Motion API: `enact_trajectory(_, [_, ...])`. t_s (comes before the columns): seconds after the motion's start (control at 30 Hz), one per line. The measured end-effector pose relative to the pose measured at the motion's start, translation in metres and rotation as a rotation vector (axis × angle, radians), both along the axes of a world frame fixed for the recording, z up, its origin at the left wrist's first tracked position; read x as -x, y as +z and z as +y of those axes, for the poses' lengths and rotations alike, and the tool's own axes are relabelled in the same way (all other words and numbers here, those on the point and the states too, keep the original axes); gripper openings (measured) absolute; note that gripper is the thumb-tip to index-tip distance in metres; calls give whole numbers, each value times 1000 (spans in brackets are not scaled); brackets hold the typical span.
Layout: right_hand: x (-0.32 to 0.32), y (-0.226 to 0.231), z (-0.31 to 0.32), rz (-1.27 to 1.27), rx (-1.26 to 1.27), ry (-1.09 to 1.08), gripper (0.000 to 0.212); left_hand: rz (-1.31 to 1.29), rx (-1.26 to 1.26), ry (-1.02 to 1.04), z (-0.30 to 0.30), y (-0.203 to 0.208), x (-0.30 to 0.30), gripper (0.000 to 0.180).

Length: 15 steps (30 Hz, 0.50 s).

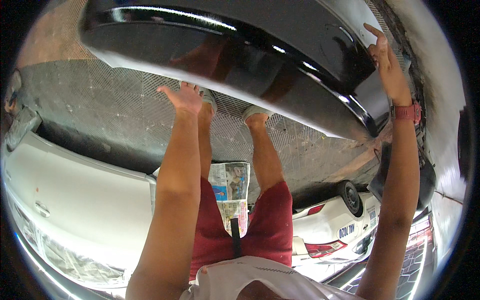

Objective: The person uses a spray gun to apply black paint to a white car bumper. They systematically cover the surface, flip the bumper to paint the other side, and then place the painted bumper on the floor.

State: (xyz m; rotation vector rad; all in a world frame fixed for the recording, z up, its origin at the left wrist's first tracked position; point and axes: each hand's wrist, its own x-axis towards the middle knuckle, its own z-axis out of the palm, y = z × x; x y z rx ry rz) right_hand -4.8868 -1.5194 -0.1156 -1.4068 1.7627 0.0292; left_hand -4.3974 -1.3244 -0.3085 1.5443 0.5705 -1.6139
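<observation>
A large, glossy black car body panel point(225, 62) spans the upper part of the view, with bright light streaks along its curved ridge. At its lower edge is my left hand point(186, 99), palm up and thumb spread. The fingertips of that hand go under the edge and are hidden. At the panel's right end, my right hand point(389, 67) holds the side edge, one finger stretched out and the others partly hidden behind the panel. A red watch point(406, 112) is on my right wrist.
A pale car point(85, 185) stands to the left, partly covered with clear sheeting. Behind me at the right is a white car point(325, 235) with red tail lights. A newspaper sheet point(230, 182) hangs by my legs. The floor point(135, 110) is patterned tile; a pale wall point(445, 95) rises on the right.
</observation>
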Motion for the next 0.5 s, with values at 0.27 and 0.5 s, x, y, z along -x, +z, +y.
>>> enact_trajectory(0.27, [7, -10, -37, 58, -5, 59, 81, -43, -111, 96, -35, -4, 20, 140])
enact_trajectory(0.5, [10, -11, -35, 67, -20, 59, 83, -11, -97, -5, -33, -2, 16, 141])
